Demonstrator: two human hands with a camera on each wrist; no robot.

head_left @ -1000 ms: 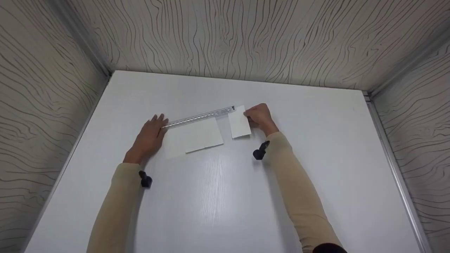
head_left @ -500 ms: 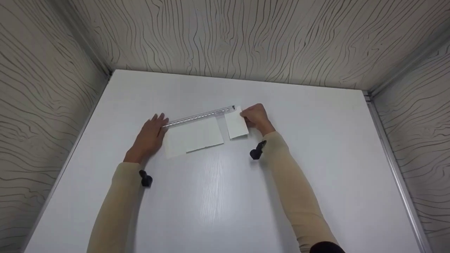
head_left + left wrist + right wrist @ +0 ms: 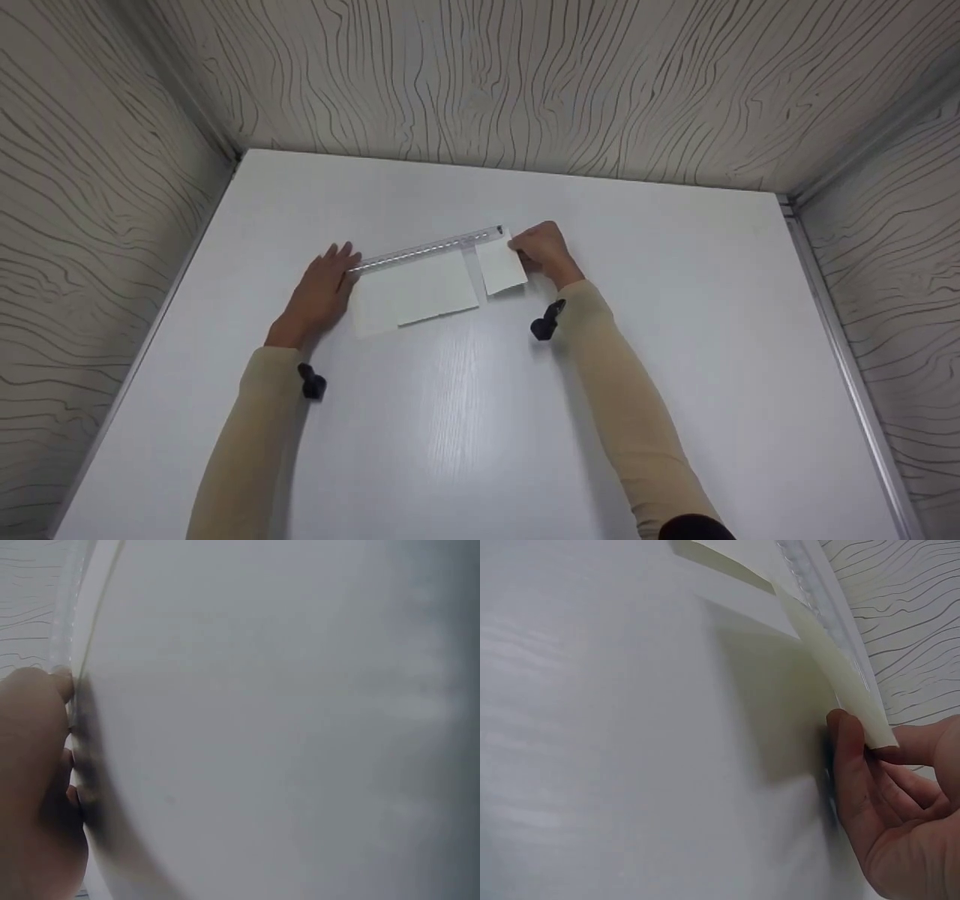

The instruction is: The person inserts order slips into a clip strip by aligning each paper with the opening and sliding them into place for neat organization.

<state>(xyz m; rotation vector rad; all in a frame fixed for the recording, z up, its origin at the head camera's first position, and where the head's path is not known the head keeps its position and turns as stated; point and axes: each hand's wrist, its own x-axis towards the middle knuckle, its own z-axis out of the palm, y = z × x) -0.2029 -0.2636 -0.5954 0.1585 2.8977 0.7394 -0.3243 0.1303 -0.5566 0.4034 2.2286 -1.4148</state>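
Note:
In the head view a clear ruler (image 3: 427, 250) lies slanted on the white table. My left hand (image 3: 313, 296) rests at its left end, fingers stretched out; the left wrist view shows this hand (image 3: 34, 772) at the left edge, partly cut off. Below the ruler lies a larger cream sheet of paper (image 3: 416, 291), its left part pale against the table. My right hand (image 3: 546, 250) pinches the right edge of a small cream piece of paper (image 3: 501, 266) between thumb and fingers. Seen from the right wrist, this paper (image 3: 832, 664) is raised off the table and casts a shadow.
The white table (image 3: 450, 435) reaches to wood-patterned walls (image 3: 480, 82) at the back and both sides. A metal strip (image 3: 851, 360) runs along the right edge. Small black devices (image 3: 545, 321) are worn on both wrists.
My right hand has shifted slightly left, bringing the small piece of paper nearer the larger sheet and against the ruler's right end. The left hand and ruler stay in place.

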